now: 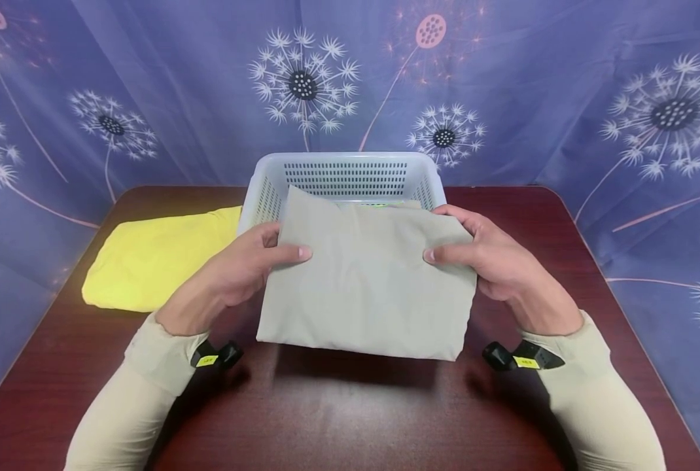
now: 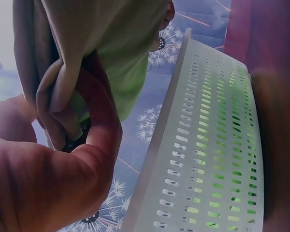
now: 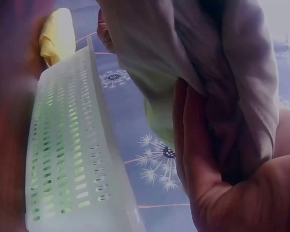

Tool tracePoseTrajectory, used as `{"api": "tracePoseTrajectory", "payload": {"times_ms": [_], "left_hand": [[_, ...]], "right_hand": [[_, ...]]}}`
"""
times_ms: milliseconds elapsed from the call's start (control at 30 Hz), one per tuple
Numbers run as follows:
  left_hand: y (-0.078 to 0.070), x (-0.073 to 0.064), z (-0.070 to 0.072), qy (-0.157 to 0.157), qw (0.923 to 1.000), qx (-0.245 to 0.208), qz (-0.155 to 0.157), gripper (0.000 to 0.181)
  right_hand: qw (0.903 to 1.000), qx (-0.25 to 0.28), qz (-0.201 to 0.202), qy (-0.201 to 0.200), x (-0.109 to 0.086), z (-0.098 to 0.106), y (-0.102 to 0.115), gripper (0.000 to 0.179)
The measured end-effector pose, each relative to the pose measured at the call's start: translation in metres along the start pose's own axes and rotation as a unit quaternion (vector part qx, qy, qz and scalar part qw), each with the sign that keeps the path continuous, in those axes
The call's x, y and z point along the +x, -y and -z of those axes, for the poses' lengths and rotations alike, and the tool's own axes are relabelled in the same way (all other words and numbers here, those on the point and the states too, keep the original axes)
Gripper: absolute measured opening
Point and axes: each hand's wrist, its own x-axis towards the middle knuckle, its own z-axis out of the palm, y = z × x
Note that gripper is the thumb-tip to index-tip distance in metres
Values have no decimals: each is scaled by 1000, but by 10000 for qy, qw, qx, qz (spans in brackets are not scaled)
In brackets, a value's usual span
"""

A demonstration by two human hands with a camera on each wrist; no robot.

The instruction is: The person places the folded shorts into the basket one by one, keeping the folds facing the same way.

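A folded light grey-beige cloth (image 1: pixel 367 281) is held up in front of the basket, its lower edge above the table. My left hand (image 1: pixel 241 268) grips its left side, thumb on the near face and fingers behind. The right hand (image 1: pixel 497 261) grips the opposite side in the same way. Several folded layers of the cloth (image 2: pixel 67 58) show between thumb and fingers in the left wrist view. In the right wrist view the layered cloth (image 3: pixel 208 63) hangs over the fingers. Behind it stands a white slotted plastic basket (image 1: pixel 344 159), with bright green showing through its slots.
To the left of the basket, a folded yellow cloth (image 1: pixel 156 261) lies on the dark reddish-brown table (image 1: pixel 350 418). A blue-purple curtain (image 1: pixel 197 78) printed with dandelions hangs behind and around the table.
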Motion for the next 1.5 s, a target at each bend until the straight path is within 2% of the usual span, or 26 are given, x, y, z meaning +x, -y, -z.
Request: {"api": "tracePoseTrajectory", "payload": {"times_ms": [167,533,800,1200,1500], "left_hand": [[-2,4,0,50,9999,-103,13,36],[-11,9,0,260,9970,-639,357,30],[-13,14,1,577,9941,-908,96,36],[-19,26,2,285,9953,-921,-114,37],[-22,32,4,39,9947,-1024,22,34]], "right_hand": [[9999,89,58,-59,5,1,3,42],[9996,218,-19,-194,16,6,12,40],[9995,255,-33,-161,27,12,15,39],[9987,458,9,-219,39,16,20,28],[9955,915,-136,-225,47,20,20,26]]}}
